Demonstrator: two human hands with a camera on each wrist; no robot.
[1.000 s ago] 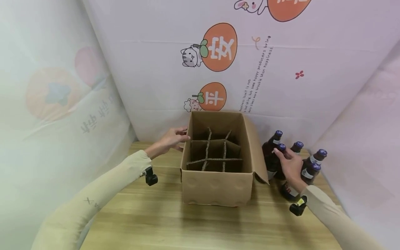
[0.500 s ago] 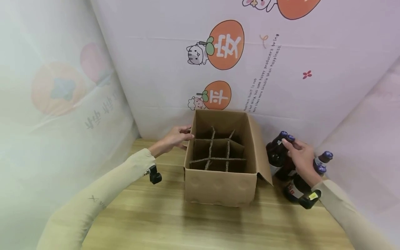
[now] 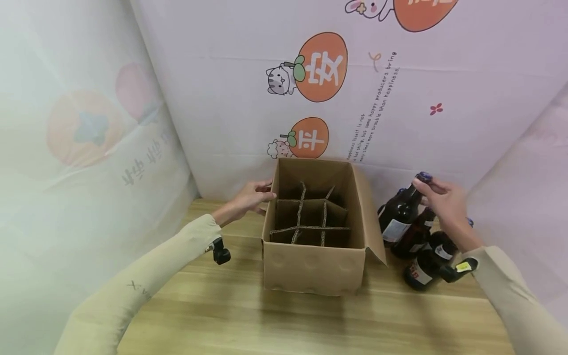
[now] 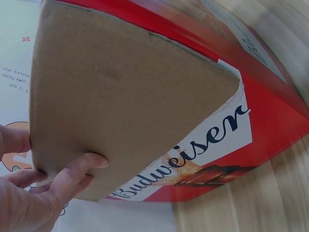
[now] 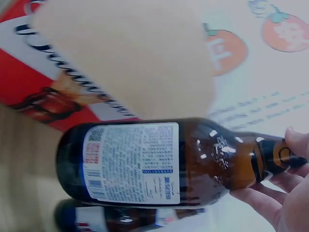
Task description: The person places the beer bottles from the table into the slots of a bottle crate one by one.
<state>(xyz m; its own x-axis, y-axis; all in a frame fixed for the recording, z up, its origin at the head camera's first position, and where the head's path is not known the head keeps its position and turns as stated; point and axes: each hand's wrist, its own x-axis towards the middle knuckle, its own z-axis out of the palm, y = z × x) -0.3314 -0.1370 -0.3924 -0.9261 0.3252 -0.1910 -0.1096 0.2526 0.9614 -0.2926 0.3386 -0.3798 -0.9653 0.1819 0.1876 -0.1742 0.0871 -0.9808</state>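
My right hand (image 3: 451, 209) grips a brown glass beer bottle (image 3: 403, 209) by its neck, just below the blue cap. The bottle leans, its base toward the cardboard box (image 3: 312, 268); in the right wrist view its white back label (image 5: 133, 164) shows. On the box's left side, my left hand (image 3: 246, 198) holds the folded-down flap (image 4: 120, 87), thumb on its brown face and other fingers at its edge. Cardboard dividers (image 3: 310, 228) split the open box into compartments, with no bottle visible in them. Its printed red side (image 4: 275, 106) reads Budweiser.
Several more beer bottles (image 3: 419, 276) stand right of the box, partly hidden by my right hand and the held bottle. The box's right flap (image 3: 370, 217) slants outward between box and bottles. A printed cloth wall (image 3: 244, 98) rises behind the wooden table (image 3: 213, 315).
My right hand has raised the bottle from among the others, moving up and to the right, and the bottle has tilted. The left hand stays at the box flap. The view shifted slightly.
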